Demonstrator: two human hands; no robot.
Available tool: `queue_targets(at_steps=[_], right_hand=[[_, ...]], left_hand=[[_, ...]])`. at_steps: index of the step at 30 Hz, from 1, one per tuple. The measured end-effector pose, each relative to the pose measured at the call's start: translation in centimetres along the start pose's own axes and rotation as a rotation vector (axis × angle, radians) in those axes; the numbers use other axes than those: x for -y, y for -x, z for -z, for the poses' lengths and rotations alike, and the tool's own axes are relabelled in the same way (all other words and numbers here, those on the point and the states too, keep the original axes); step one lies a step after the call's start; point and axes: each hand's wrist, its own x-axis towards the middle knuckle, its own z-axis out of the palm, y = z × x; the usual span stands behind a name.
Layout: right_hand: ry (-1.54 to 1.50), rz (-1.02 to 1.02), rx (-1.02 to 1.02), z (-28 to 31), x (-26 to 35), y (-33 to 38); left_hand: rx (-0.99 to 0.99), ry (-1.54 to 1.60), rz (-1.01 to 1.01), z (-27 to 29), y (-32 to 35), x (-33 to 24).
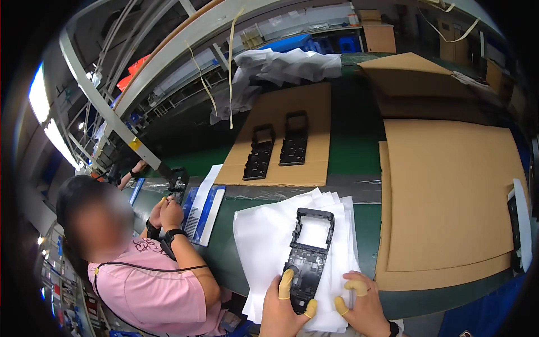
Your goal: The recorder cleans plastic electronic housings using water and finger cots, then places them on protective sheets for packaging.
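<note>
A long black plastic housing with an open rectangular frame at its far end lies over a stack of white paper sheets. My left hand grips its near left side, the thumb by the near end; yellow finger cots cover some of its fingertips. Just right of the housing, my right hand hovers over the paper's edge, fingers apart and holding nothing, also with yellow finger cots. Farther off, two similar black housings, a left one and a right one, rest on a brown cardboard sheet.
Large cardboard sheets are stacked on the green table at right. A co-worker in a pink shirt handles another black housing at left, beside a blue-and-white packet. Crumpled plastic film lies at the back.
</note>
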Motion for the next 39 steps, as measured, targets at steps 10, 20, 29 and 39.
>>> queue_targets(at_steps=[10, 20, 29, 39], right_hand=[[0.136, 0.127, 0.073, -0.3, -0.3, 0.2], [0.204, 0.066, 0.198, -0.3, -0.6, 0.3], [0.32, 0.096, 0.164, 0.1, -0.3, 0.0], [0.28, 0.087, 0.152, 0.0, -0.8, 0.2]], left_hand=[[0.012, -0.352, 0.028, -0.5, -0.4, 2.3], [-0.216, 1.169, 0.038, -0.9, 2.3, 3.0], [0.349, 1.934, 0.562, -0.4, 2.0, 1.0], [0.271, 1.552, 0.284, 0.0, 1.4, -1.9]])
